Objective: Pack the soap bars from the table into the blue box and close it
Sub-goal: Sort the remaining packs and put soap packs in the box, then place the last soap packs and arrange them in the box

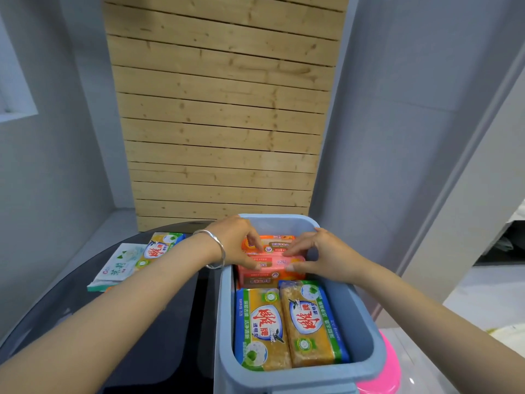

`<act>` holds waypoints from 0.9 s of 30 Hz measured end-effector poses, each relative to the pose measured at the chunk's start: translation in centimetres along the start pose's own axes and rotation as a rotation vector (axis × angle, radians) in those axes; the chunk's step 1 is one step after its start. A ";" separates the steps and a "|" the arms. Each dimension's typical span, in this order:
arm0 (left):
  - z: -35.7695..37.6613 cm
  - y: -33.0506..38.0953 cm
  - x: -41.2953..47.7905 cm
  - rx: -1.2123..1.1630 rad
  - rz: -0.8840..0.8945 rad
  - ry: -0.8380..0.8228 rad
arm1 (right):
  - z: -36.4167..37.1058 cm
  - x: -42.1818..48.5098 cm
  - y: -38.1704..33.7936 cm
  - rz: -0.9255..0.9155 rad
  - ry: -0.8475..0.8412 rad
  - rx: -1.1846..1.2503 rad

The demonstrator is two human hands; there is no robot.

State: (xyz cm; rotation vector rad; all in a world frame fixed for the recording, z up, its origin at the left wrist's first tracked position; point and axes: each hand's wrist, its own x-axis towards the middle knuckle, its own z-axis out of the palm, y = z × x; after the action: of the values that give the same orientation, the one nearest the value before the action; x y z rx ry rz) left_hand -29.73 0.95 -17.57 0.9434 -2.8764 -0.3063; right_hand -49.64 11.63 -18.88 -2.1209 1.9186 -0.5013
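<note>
Toward the far end of the blue box (366,331), both hands meet over a pink soap bar (272,265), which lies on top of an orange-wrapped bar (279,242) beneath and behind it. Two yellow bars (262,328) already lie side by side at the near end, long sides touching, so the far half looks to be the only room left; the pink bar is probably being squared into that gap so the lid can sit flat later.

On the left hand (237,241), thumb and fingertips curl narrowly onto the bar's left part, pressing on it from above and from the near side. Fingers of the right hand (321,257) are spread a little wider, pinching the right end between thumb and forefinger.

Two more packets wait on the dark table (159,322), far left of the box: another yellow bar (163,247) and a white-and-green packet (118,265), partly overlapping. No lid can be seen.
</note>
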 end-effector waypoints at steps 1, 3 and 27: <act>0.1 -0.4 -0.1 0.001 -0.011 0.022 | 0.0 0.0 0.1 -0.007 0.030 -0.007; 0.3 -0.9 -0.4 -0.007 -0.048 -0.014 | 0.0 0.2 0.4 0.004 0.055 -0.042; 4.3 -13.1 -11.9 -0.761 -0.472 0.478 | 2.9 7.0 -15.3 0.144 -0.095 0.677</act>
State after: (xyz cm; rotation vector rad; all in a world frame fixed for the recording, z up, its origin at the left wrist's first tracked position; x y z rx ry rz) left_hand -13.30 -1.59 -25.00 1.2671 -1.8328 -0.9642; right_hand -33.93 6.26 -14.80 -1.5311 1.5348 -0.8532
